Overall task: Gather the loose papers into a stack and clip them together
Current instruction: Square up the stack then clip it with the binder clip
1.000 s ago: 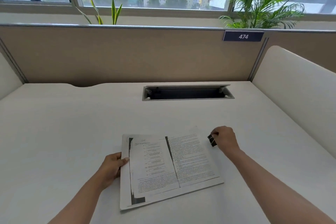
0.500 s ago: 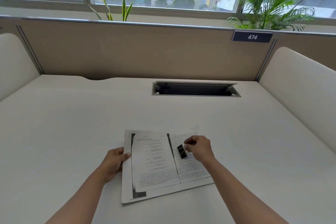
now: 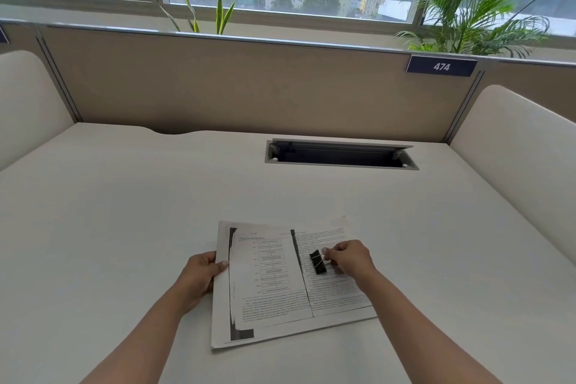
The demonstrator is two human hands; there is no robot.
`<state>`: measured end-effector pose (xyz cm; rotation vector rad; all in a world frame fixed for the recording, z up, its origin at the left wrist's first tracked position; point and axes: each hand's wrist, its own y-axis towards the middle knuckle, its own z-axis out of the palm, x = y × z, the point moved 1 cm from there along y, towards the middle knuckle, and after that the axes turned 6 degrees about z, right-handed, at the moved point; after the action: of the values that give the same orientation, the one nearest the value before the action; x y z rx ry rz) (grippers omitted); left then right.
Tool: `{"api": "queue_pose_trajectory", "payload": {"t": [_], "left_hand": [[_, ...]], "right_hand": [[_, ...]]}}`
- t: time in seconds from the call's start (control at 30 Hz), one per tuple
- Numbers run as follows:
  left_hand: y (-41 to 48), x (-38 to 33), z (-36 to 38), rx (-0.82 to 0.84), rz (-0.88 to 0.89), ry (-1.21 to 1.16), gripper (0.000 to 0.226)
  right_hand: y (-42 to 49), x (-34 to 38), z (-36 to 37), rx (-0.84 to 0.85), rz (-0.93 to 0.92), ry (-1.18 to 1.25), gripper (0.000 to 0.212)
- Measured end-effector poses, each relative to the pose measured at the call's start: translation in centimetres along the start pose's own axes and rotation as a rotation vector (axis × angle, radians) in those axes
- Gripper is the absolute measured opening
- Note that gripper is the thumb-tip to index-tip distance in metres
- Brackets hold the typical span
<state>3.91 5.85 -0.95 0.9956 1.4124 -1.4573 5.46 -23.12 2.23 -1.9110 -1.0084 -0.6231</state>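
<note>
I see the papers (image 3: 280, 284) lying in a stack on the desk (image 3: 124, 212), on the near side of the cable slot (image 3: 341, 154) and well apart from it. My left hand (image 3: 201, 274) grips the stack's left edge, thumb on top and fingers curled under. My right hand (image 3: 349, 259) is over the right half of the stack, fingertips pinched on the wire handle of a black clip (image 3: 318, 262), which sits just right of the dark band down the middle of the top sheet.
</note>
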Motion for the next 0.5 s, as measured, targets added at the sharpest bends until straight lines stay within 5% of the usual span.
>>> {"api": "queue_pose_trajectory", "payload": {"t": [0.23,0.5], "left_hand": [[-0.1,0.0,0.0,-0.003,0.001,-0.008,0.018],[-0.2,0.0,0.0,-0.009,0.008,0.002,0.018]], "right_hand": [[0.3,1.1,-0.8,0.037,0.17,0.272,0.019],[-0.8,1.5,-1.1,0.317,0.306,0.632,0.03]]}}
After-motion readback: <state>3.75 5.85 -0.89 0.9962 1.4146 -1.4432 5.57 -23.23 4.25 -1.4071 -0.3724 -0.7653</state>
